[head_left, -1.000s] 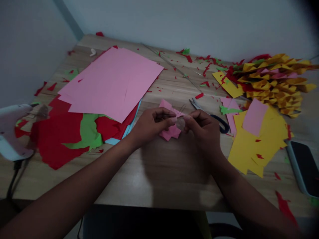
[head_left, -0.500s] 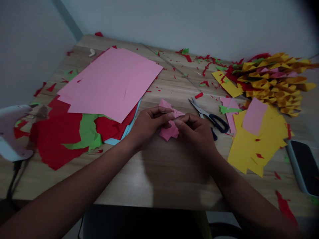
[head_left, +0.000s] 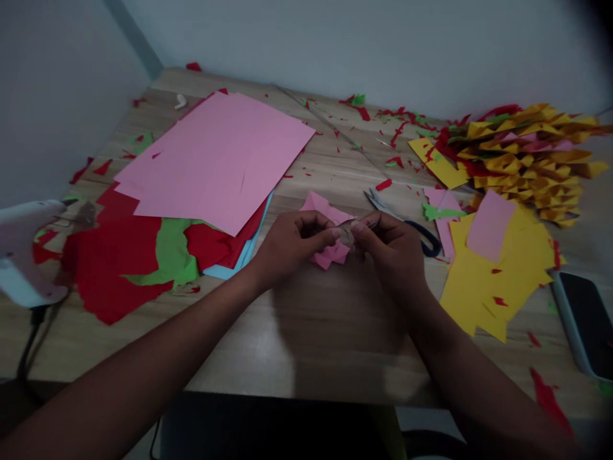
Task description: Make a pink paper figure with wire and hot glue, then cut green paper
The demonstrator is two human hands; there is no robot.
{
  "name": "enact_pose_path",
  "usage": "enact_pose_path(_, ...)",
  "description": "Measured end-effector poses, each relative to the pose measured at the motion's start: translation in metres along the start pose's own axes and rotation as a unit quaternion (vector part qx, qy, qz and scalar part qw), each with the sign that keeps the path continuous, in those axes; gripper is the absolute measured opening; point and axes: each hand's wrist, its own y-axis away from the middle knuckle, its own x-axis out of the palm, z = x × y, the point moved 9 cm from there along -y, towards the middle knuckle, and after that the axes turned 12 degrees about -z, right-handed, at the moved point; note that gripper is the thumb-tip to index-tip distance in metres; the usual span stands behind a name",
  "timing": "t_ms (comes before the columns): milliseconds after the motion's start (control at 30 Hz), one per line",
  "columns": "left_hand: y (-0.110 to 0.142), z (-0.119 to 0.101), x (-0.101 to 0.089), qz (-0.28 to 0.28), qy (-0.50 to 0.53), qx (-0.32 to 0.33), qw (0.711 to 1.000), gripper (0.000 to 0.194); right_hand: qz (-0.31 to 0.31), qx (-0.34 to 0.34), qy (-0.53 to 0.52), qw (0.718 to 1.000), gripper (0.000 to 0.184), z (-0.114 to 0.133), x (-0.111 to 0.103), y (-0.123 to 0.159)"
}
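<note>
- Left hand (head_left: 294, 248) and right hand (head_left: 393, 248) pinch a thin strand (head_left: 345, 223), material unclear; a loose pinch could drop it.
- Pink folded paper (head_left: 331, 255) lies just beneath; pressing knuckles could crumple it.
- Scissors (head_left: 378, 201) lie beside the right hand, easily nudged.

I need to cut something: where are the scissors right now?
In the head view, right of centre: the scissors lie partly hidden behind the right hand, left of the yellow paper sheets.
</note>
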Motion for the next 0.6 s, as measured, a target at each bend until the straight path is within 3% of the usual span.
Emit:
enact_pose_path(200, 0.0000, -0.0019, -0.0019, -0.012, 0.001, 0.011, 1.000, 0.028, -0.002, -0.033, 0.022, 0.999, 0.016, 0.0045, 0.0009, 0.0016)
enact_pose_path(367, -0.0018, -0.0014, -0.0004, 0.010, -0.022, 0.031, 0.999, 0.029, -0.017, -0.043, 0.034, 0.998, 0.017, 0.0075, -0.0003, 0.0033)
enact_pose_path(600, -0.0007, -0.0055, 0.0016, 0.023, 0.006, 0.018, 1.000, 0.019, -0.037, -0.057, 0.028, 0.997, 0.013, 0.0089, 0.0001, 0.0068)
